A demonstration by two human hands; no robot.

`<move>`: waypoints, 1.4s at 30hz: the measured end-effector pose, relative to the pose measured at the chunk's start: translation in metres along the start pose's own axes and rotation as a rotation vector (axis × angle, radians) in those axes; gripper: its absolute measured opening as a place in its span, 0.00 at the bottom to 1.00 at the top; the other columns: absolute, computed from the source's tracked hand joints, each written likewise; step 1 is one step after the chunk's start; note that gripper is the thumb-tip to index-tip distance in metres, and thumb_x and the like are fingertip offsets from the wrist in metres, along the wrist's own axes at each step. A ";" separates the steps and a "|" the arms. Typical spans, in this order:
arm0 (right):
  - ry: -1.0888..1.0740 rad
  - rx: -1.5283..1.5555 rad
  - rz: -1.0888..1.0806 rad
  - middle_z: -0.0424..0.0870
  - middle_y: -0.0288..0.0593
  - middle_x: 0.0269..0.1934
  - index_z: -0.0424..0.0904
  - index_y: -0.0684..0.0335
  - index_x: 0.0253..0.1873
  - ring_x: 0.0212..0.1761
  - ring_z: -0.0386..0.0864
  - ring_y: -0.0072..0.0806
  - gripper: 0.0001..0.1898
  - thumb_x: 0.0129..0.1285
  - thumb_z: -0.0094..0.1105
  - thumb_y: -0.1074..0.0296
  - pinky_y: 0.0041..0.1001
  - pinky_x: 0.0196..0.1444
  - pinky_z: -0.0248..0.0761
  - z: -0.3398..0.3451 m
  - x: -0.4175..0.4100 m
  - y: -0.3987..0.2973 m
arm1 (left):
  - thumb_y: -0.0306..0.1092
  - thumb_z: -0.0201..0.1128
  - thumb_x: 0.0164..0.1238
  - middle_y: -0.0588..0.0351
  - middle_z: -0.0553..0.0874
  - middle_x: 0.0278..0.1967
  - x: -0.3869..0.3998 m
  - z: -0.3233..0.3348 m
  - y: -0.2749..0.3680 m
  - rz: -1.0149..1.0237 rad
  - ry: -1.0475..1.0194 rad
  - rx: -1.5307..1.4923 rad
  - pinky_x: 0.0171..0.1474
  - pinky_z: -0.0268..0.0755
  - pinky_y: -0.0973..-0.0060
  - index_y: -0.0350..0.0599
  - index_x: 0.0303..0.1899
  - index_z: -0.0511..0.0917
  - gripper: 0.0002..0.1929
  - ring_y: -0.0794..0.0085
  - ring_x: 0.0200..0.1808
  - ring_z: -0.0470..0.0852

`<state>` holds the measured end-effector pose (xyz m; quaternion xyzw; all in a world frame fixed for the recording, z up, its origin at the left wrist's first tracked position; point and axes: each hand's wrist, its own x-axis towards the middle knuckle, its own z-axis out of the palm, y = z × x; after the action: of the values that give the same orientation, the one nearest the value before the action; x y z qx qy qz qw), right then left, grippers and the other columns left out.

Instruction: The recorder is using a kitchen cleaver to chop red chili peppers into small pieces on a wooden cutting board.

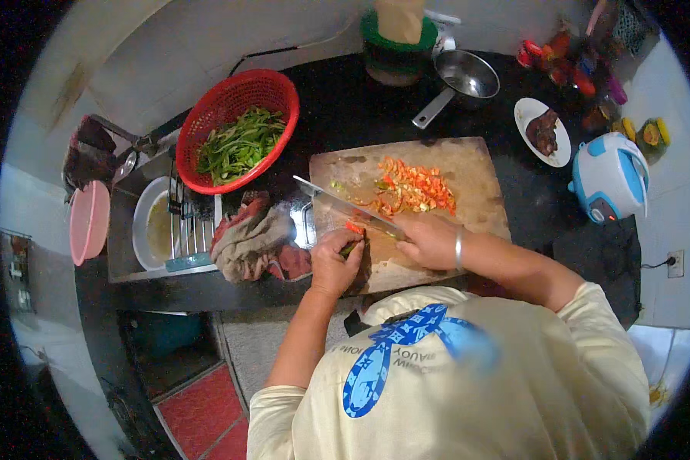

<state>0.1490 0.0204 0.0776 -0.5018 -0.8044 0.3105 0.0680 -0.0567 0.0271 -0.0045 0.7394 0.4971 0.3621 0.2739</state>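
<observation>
On a worn wooden cutting board [471, 172], my right hand [434, 241] grips a kitchen knife, with the handle hidden in my fist. The broad blade of the knife [351, 208] points away to the left, just above the board. My left hand [336, 259] pinches a green and red pepper [354, 228] near the board's left edge; the fingers cover most of it. Beyond the blade lies a pile of chopped orange-red pepper [420, 187] with pale bits and a few green pieces.
A red colander [290, 115] with sliced green vegetables stands at the back left. Crumpled cloths [253, 241] lie beside the sink, which holds a white basin [144, 230]. Rightward are a steel saucepan [466, 75], a plate of dark meat [543, 135] and a blue-white rice cooker [606, 178].
</observation>
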 end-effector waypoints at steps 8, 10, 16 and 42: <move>-0.251 -0.108 0.089 0.77 0.59 0.32 0.68 0.69 0.40 0.37 0.76 0.54 0.10 0.57 0.51 0.68 0.46 0.39 0.68 -0.015 -0.016 -0.029 | 0.27 0.65 0.48 0.46 0.83 0.31 0.000 -0.001 -0.002 -0.094 -0.065 0.042 0.41 0.73 0.65 0.42 0.31 0.82 0.06 0.54 0.36 0.81; -0.283 -0.037 0.199 0.77 0.61 0.32 0.67 0.70 0.41 0.37 0.76 0.54 0.10 0.57 0.50 0.69 0.47 0.39 0.68 -0.012 -0.003 -0.041 | 0.27 0.66 0.47 0.45 0.82 0.31 -0.001 0.002 -0.006 -0.033 -0.062 0.074 0.41 0.73 0.64 0.42 0.32 0.82 0.07 0.53 0.36 0.81; -0.063 -0.012 -0.013 0.77 0.61 0.32 0.66 0.68 0.44 0.37 0.76 0.55 0.13 0.57 0.52 0.67 0.46 0.38 0.68 0.011 0.025 -0.006 | 0.25 0.66 0.48 0.47 0.84 0.33 -0.007 0.008 -0.005 0.077 0.056 -0.020 0.43 0.74 0.68 0.41 0.32 0.82 0.07 0.57 0.37 0.82; -0.121 -0.073 0.066 0.77 0.60 0.34 0.67 0.68 0.44 0.39 0.75 0.56 0.14 0.56 0.54 0.66 0.45 0.41 0.67 -0.012 -0.029 -0.028 | 0.24 0.66 0.48 0.47 0.80 0.35 -0.018 0.002 0.004 0.057 0.085 0.089 0.42 0.73 0.67 0.39 0.35 0.81 0.09 0.56 0.38 0.80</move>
<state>0.1470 -0.0075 0.1087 -0.5104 -0.8009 0.3131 -0.0093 -0.0573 0.0084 -0.0071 0.7487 0.5024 0.3785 0.2091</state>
